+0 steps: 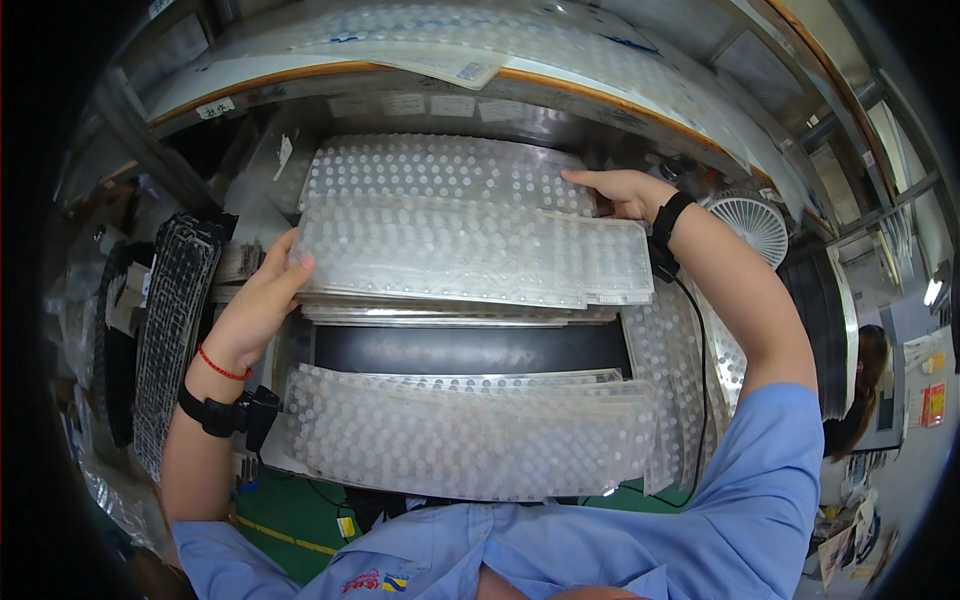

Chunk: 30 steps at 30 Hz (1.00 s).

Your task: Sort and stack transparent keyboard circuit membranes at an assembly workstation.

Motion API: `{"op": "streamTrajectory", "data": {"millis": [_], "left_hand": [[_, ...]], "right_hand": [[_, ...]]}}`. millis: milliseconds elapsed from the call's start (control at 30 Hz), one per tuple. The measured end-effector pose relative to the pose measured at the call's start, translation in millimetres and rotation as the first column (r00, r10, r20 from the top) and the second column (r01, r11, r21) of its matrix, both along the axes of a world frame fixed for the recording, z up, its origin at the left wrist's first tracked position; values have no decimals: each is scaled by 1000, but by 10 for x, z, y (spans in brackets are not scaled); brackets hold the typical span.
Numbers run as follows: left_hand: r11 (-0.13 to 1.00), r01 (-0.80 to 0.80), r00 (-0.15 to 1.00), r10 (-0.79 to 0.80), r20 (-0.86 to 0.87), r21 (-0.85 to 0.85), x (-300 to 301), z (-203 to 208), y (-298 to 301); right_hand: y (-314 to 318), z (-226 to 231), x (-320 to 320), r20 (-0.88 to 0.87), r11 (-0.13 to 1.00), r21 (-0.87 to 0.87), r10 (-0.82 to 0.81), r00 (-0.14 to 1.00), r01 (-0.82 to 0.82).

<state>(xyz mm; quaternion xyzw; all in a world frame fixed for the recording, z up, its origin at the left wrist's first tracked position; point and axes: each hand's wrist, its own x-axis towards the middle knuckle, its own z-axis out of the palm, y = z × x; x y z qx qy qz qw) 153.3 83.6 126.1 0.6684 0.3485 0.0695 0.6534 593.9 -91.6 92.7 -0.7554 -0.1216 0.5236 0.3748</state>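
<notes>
A stack of long clear plastic sheets with rows of round dots [450, 250] lies across the middle of the bench. My left hand [262, 305] is closed on its left end, thumb on top and fingers partly hidden beyond the edge. Behind it, partly overlapped, is another clear dotted sheet [420, 165]. At that sheet's right end my right hand [632, 192] is closed, with the thumb laid over the top and the other fingers curled at the edge, partly hidden. Closest to my body rests a second stack of dotted sheets [460, 435].
A dark flat surface [450, 350] shows between the stacks. More dotted sheets [680, 380] lie at the right, near a white fan [750, 230]. A shelf edge [590, 85] crosses above the far side. Black slatted pieces [180, 330] stand at left. Cables hang from both wristbands.
</notes>
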Motion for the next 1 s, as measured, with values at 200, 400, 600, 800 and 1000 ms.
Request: {"op": "streamTrajectory", "data": {"millis": [200,400,600,800,1000], "left_hand": [[1000,-11,1000,11,1,4,20,30,-39],[999,-37,999,37,3,5,8,28,-38],[999,-40,999,40,18,18,13,6,-51],[1000,6,1000,-6,26,31,-25,-61,14],[999,-8,1000,7,24,41,-21,-80,25]], "right_hand": [[11,-4,-4,51,999,7,44,998,-44],[17,243,-166,-144,993,94,86,986,-73],[33,288,-242,-106,989,127,93,990,-80],[34,132,-80,-209,947,322,76,975,-5],[39,156,-74,-106,962,273,26,994,4]]}}
